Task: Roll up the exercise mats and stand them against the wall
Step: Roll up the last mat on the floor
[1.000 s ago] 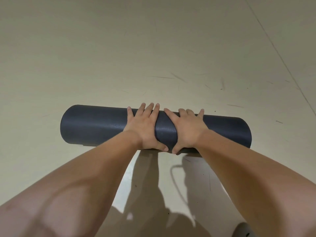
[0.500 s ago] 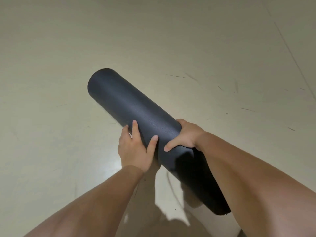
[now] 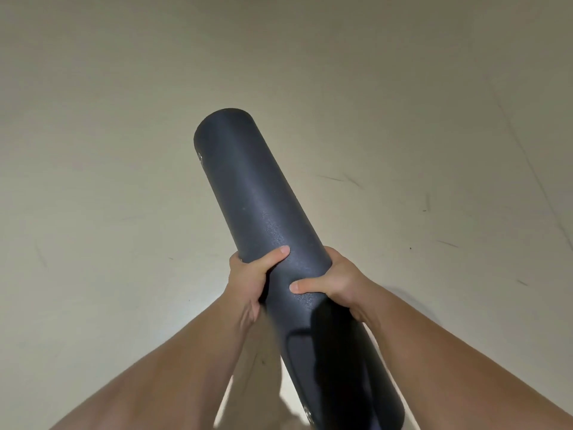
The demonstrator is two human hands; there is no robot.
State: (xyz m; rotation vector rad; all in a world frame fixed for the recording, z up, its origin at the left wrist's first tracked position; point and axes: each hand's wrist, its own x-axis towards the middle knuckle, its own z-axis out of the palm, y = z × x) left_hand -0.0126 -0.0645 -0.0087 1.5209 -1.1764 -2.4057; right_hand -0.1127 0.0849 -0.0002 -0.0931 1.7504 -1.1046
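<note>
My left hand (image 3: 248,274) grips the mat (image 3: 257,197) from the left, fingers (image 3: 274,257) curled round its middle; my right hand (image 3: 338,283) clamps it from the right, just below. The mat is tightly rolled, tilted, and seems held clear of the floor (image 3: 93,150). I'd say the rolling is done; carrying it off and standing it up are left

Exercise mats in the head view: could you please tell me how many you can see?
1. The rolled dark mat runs from centre to lower right, gripped by the left hand and the right hand. Others may lie outside the frame.
</note>
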